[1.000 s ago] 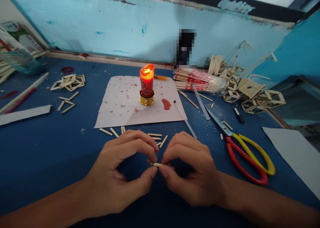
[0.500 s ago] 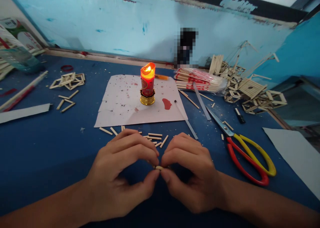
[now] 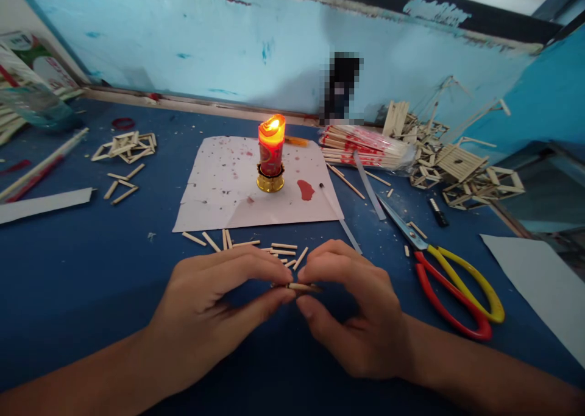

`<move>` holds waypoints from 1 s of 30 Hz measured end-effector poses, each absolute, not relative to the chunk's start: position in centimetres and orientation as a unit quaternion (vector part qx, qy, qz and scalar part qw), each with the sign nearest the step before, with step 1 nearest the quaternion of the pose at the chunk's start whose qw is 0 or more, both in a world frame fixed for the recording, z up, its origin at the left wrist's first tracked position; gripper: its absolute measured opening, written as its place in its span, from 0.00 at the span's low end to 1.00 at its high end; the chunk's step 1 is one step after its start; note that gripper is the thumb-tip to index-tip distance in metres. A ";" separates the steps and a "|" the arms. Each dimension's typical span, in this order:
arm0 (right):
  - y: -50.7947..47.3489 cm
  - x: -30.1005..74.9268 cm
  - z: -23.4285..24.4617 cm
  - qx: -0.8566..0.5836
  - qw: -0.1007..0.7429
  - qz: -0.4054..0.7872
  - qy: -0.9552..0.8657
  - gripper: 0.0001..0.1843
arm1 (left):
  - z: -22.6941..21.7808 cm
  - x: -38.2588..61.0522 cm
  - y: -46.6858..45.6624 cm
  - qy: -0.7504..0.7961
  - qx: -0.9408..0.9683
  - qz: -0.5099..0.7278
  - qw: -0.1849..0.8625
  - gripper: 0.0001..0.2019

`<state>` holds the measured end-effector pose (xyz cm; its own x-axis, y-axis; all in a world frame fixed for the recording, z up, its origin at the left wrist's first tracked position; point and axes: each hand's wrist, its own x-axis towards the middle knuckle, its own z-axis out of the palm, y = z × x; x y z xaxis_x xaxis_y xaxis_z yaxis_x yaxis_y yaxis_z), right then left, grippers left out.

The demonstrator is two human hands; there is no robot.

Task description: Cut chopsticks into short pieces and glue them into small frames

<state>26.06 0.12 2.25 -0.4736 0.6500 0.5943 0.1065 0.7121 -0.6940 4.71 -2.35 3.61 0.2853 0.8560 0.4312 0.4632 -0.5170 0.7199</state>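
My left hand (image 3: 214, 306) and my right hand (image 3: 351, 306) meet low in the middle of the blue table (image 3: 91, 270). Both pinch short pale wooden sticks (image 3: 299, 287) between thumb and fingertips, held just above the table. The sticks lie roughly level between the two pinches. Several loose cut sticks (image 3: 274, 248) lie on the table just beyond my fingers. Behind them a lit red candle (image 3: 271, 151) in a gold holder stands on a wax-spattered white paper (image 3: 219, 184).
Red-and-yellow scissors (image 3: 448, 276) lie to the right of my right hand. A bagged bundle of sticks (image 3: 365, 147) and a heap of stick frames (image 3: 461, 166) fill the back right. More stick frames (image 3: 125, 148) lie at the back left. Grey paper (image 3: 539, 282) lies at the right edge.
My fingers have flattened and shifted slightly away from me, turning the sticks more level. More loose sticks show beyond my left hand.
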 end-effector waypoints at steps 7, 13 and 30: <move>0.0 26.2 2.2 -0.219 0.458 0.284 -0.813 0.07 | 4.0 4.8 -2.2 0.432 0.755 0.410 0.272 0.06; -0.1 26.1 2.5 -0.213 0.446 0.281 -0.823 0.07 | 4.3 4.7 -2.2 0.427 0.769 0.404 0.252 0.04; -0.1 26.2 2.1 -0.214 0.428 0.273 -0.834 0.06 | 4.1 4.1 -2.1 0.425 0.797 0.346 0.254 0.05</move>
